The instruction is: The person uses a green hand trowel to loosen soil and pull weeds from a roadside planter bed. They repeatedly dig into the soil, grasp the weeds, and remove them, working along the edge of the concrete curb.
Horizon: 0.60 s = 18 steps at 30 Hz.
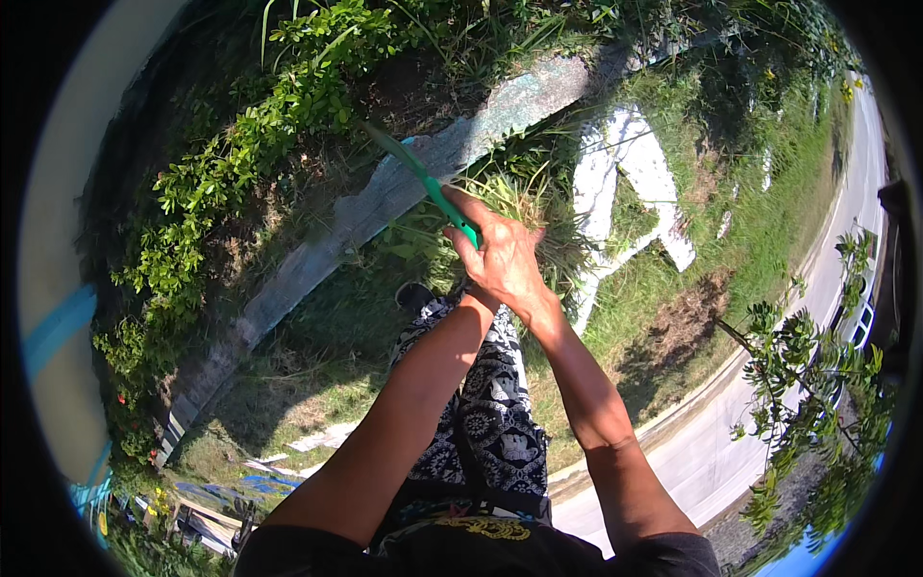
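My right hand [507,249] is closed around the handle of a green cutting tool [451,209], thumb and forefinger on either side of it. Its narrow blade points up and left over a low concrete kerb [404,189], and the tip is blurred. My left hand [484,294] passes beneath the right one and is mostly hidden, so its grip does not show. Long cut-looking grass [537,205] bunches just beyond the knuckles, against the hands. Below them are my patterned trousers [497,404] and one dark shoe [414,296].
A leafy hedge [267,130] runs along the far side of the kerb. White-painted shapes [634,166] lie on the grassy slope at right. Past it curves a paved road [728,447] with a white vehicle [862,317]. A leafy branch [786,360] hangs at lower right; a pale wall [61,238] stands left.
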### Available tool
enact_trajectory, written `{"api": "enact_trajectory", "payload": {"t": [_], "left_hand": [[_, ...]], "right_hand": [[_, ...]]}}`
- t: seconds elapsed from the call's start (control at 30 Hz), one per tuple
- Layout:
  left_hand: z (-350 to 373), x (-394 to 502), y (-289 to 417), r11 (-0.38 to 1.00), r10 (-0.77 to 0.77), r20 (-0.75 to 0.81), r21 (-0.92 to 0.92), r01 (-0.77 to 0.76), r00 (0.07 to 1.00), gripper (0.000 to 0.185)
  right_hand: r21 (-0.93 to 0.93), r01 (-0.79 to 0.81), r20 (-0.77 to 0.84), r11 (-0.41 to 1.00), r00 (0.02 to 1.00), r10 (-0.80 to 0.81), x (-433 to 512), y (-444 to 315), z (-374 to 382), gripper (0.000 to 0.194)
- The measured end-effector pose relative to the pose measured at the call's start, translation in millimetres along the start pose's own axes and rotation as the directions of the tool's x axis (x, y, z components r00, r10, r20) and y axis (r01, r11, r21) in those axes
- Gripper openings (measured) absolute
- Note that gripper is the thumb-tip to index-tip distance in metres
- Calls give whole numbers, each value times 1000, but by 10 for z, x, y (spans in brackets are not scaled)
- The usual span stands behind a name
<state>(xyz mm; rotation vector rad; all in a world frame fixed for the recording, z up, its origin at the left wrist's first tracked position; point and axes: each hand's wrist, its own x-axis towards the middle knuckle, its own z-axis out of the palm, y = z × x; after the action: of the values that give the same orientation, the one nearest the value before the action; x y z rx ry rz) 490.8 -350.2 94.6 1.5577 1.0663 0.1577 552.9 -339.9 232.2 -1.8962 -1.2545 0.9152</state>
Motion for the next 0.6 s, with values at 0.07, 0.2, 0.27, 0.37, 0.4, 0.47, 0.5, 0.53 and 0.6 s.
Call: {"api": "enact_trajectory", "payload": {"t": [0.07,0.2,0.27,0.37,0.4,0.47,0.5,0.53,0.6], "left_hand": [[79,51,54,1000,12,8,22,-13,1000,21],[284,160,184,996,55,17,69,-56,998,20],[395,216,256,993,73,29,88,-76,997,20],[532,336,365,988,98,60,114,-104,993,19],[547,359,383,987,101,68,121,-108,993,19],[560,453,424,982,109,90,145,-122,990,19],[545,531,440,977,117,102,166,-133,988,19],[499,585,435,973,121,110,185,-140,987,19],[317,758,398,954,144,115,247,-169,983,19]], "right_hand": [[-6,-8,15,1000,1000,8,43,12,-130,45],[10,89,-127,996,988,-87,165,27,-354,40],[56,-34,-81,998,996,39,231,46,-449,41],[16,-45,-86,999,995,46,341,101,-551,40],[1,-30,-81,1000,996,30,374,123,-583,39],[-110,-159,-4,981,987,160,427,166,-613,39],[-49,-52,-53,997,997,50,454,185,-598,38],[-63,-62,-37,996,998,60,476,207,-610,38],[-57,-31,-18,998,999,30,543,251,-580,37]]}}
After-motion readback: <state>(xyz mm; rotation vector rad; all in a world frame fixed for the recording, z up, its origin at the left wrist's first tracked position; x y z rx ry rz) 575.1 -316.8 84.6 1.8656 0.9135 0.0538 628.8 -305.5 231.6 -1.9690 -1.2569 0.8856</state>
